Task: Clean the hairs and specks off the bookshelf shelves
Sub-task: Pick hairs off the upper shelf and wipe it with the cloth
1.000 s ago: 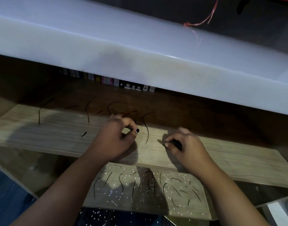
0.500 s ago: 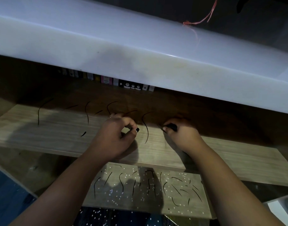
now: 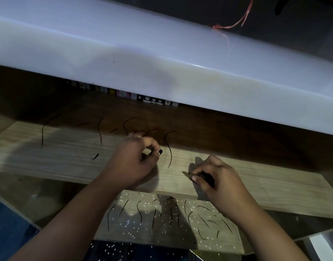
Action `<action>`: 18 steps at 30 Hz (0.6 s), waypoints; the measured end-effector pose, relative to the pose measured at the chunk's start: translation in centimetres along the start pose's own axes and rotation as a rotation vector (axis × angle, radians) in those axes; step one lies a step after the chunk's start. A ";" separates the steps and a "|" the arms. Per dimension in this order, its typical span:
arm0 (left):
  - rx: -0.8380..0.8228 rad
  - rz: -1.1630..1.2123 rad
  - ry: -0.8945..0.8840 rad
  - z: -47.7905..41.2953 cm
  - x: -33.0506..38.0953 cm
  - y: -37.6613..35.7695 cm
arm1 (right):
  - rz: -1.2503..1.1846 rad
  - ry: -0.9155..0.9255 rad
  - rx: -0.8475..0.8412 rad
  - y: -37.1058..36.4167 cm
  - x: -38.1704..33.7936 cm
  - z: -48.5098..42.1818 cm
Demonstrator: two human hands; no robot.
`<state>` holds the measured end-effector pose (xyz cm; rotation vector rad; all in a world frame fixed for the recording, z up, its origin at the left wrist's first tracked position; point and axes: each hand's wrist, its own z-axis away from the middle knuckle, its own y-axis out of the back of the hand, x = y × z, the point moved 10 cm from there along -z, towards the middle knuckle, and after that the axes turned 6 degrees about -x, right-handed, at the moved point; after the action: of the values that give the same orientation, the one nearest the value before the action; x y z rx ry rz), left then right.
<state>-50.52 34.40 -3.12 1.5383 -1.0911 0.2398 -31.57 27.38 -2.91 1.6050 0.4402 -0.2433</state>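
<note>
The nearest loose hair (image 3: 169,149) lies on the upper shelf (image 3: 58,157) between the two hands, its long axis running roughly 12 to 6 o'clock with a bowed top. It sits just beside the left hand (image 3: 133,162), at 3 o'clock from the curled fingers; whether that pinch holds anything I cannot tell. The right hand (image 3: 222,185), gripping a dark clump (image 3: 206,178), is farther away, with the hair at its 10 o'clock. The left hand is probably better placed to take it.

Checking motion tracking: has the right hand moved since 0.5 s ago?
Yes: the right hand came back toward the front edge of the upper shelf, judged against the long curved hair.
</note>
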 end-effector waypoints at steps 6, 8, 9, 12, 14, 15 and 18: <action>0.029 0.026 -0.013 0.1 0.0 0.4 | 0.065 -0.172 0.029 0.4 1.8 -4.9; 0.036 -0.014 -0.023 0.2 0.4 0.5 | 0.114 -0.187 0.010 0.3 2.3 -6.6; 0.038 -0.020 -0.020 0.3 0.5 0.6 | 0.132 -0.176 0.014 0.3 2.5 -7.2; 0.041 -0.026 -0.004 0.3 0.3 0.7 | 0.131 -0.165 0.032 0.3 2.5 -7.1; 0.040 -0.033 -0.011 0.3 0.4 0.6 | 0.104 -0.172 0.012 0.2 2.2 -5.8; 0.038 -0.037 -0.014 0.3 0.4 0.6 | 0.085 -0.158 0.013 0.2 1.9 -4.9; 0.038 -0.039 -0.012 0.2 0.4 0.6 | 0.026 -0.049 0.054 0.5 0.8 -2.2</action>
<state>-50.83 34.08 -2.55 1.5954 -1.0699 0.2264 -30.91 29.67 -2.52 1.6528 0.3778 -0.2762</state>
